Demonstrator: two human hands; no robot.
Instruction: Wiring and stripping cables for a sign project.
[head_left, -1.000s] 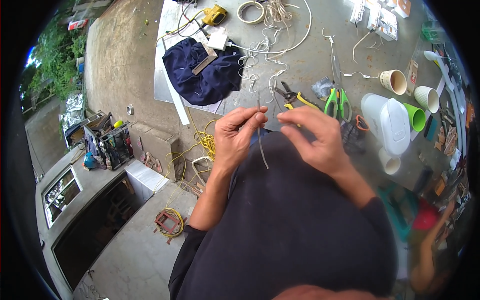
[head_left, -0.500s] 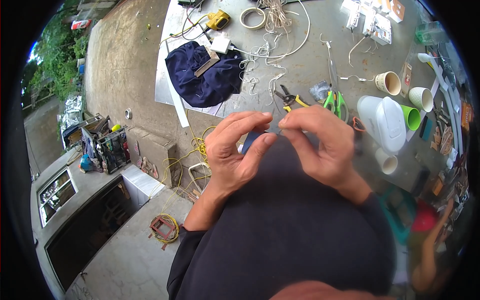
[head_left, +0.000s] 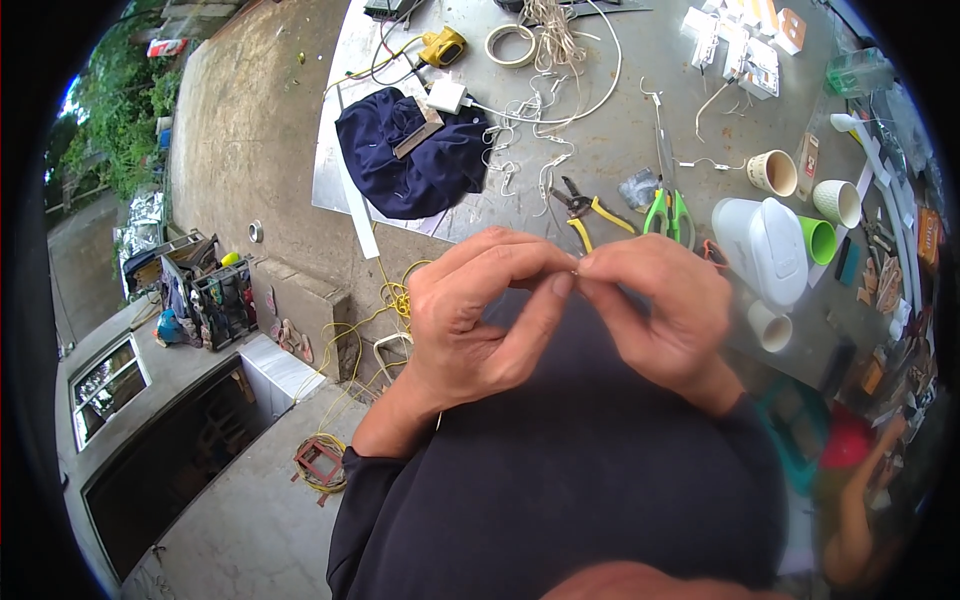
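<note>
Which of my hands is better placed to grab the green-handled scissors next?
Probably your right hand: the green-handled scissors lie just beyond it, while your left hand sits farther away. Both are pinching, though.

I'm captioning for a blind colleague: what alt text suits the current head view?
A person's left hand and right hand meet at the fingertips, pinching a tiny item too small to identify. Beyond, on a grey worktable, lie yellow-handled pliers and green-handled scissors, with a navy cloth to the left and a white-lidded container to the right.
</note>
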